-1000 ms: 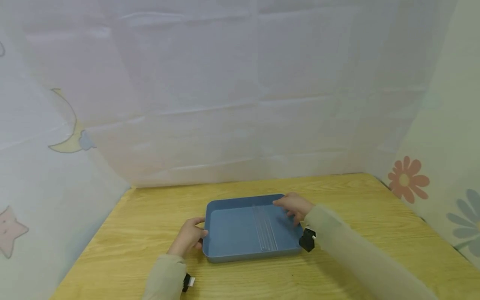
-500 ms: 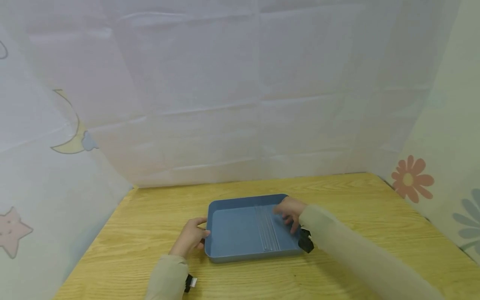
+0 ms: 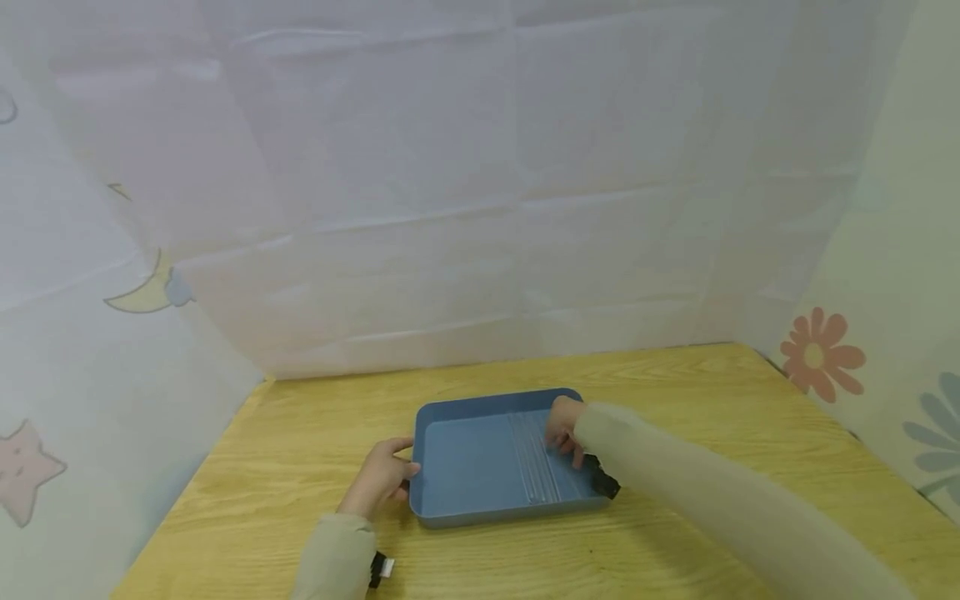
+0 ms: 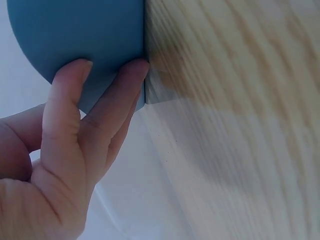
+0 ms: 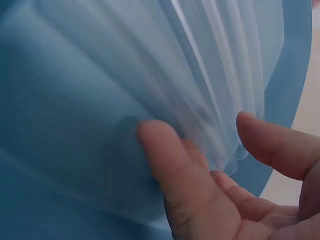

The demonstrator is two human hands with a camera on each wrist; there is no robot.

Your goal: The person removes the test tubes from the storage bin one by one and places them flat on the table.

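A shallow blue tray (image 3: 472, 467) lies on the table. Inside, right of its middle, several clear tubes (image 3: 536, 467) lie side by side, running from back to front. At the tray's left wall, my left hand (image 3: 381, 477) holds the edge, thumb over the rim and fingers against the outside; the left wrist view shows fingertips (image 4: 135, 70) on the outer wall. My right hand (image 3: 562, 427) reaches down into the tray beside the tubes. In the right wrist view its thumb (image 5: 270, 142) and fingers stand apart, close to the tubes' rounded ends, with nothing gripped.
The tray stands on a yellow wood-grain table (image 3: 315, 417). Behind it hangs a creased pale sheet (image 3: 420, 208). Side walls carry printed moon, star and flower (image 3: 821, 354) pictures. Each wrist wears a small black camera (image 3: 602, 477).
My right hand has moved from the tray's back right rim down and left to the tubes, its fingers dipping lower. My left hand stays at the tray's left wall.
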